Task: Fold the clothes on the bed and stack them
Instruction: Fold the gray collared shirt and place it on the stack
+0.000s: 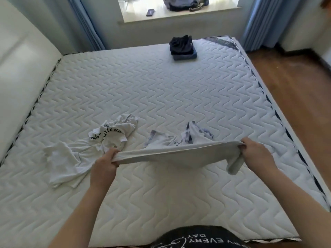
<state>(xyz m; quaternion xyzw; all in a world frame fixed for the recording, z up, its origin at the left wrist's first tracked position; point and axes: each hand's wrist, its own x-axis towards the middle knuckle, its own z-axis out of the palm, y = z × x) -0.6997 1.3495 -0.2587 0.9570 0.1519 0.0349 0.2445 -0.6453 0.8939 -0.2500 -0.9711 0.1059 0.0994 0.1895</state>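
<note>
A pale grey-white garment (179, 154) is stretched flat between my two hands above the quilted white mattress (161, 90). My left hand (105, 163) grips its left edge and my right hand (256, 154) grips its right edge, where a sleeve hangs down. A crumpled white T-shirt with black lettering (89, 149) lies to the left on the bed. Behind the held garment lies a rumpled white-and-blue piece (180, 136). A stack of folded dark clothes (182, 48) sits near the bed's far edge.
A padded white headboard (21, 68) runs along the left side. Wooden floor (295, 90) lies to the right of the bed. Beyond the bed a window sill (179, 13) holds a bag and a small dark object, with blue curtains on both sides.
</note>
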